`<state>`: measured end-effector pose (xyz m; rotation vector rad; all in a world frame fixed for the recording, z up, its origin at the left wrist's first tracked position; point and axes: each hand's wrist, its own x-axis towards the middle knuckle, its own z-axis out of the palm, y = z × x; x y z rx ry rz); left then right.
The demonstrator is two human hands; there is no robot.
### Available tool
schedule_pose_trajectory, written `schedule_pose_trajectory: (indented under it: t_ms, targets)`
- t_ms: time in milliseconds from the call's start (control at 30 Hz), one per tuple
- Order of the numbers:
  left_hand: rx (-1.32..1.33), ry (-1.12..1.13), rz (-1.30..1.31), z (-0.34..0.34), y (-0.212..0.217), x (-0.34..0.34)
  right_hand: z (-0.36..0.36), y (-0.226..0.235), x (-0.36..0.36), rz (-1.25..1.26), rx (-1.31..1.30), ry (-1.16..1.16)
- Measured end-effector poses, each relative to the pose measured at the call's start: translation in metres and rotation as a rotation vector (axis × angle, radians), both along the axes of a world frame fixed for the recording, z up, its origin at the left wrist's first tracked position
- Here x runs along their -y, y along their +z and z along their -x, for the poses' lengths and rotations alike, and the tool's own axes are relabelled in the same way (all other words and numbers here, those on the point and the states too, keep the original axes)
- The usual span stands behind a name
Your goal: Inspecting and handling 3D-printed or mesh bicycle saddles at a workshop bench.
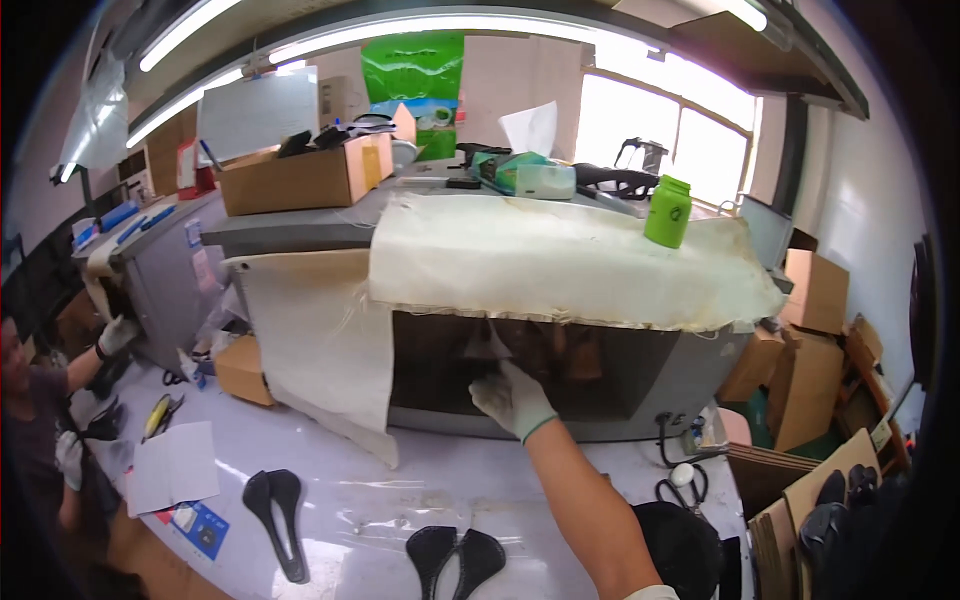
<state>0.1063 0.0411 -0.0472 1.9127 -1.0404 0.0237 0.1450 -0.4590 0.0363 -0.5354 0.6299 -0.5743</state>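
My right hand (515, 402), in a white glove with a green cuff, reaches into the dark opening of a grey metal box (690, 375). Its fingers look curled, and what they hold, if anything, is lost in the dark. A small pale shape (487, 342) shows just above the fingertips; I cannot tell what it is. Over the box's top and front edge hangs a cream cloth (530, 250), and another cloth flap (325, 340) covers the left part of its front. Two black bicycle saddles, one to the left (275, 520) and one nearer (455, 562), lie on the white table (350, 500). My left hand is out of view.
A green bottle (668, 212) stands on the cloth-covered top. Behind are an open cardboard box (300, 180) and a tissue pack (540, 178). Scissors (685, 485) and a round black object (672, 548) lie right. At far left a co-worker's gloved hands (118, 335) show.
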Motion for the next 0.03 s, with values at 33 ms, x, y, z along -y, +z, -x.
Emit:
schedule_pose_trajectory:
  t_ms: [33]
  targets:
    - [-0.052,-0.015,-0.017,0.0034,-0.0056,0.0036,-0.0143,0.0043,0.0117,0.01,-0.053,0.032]
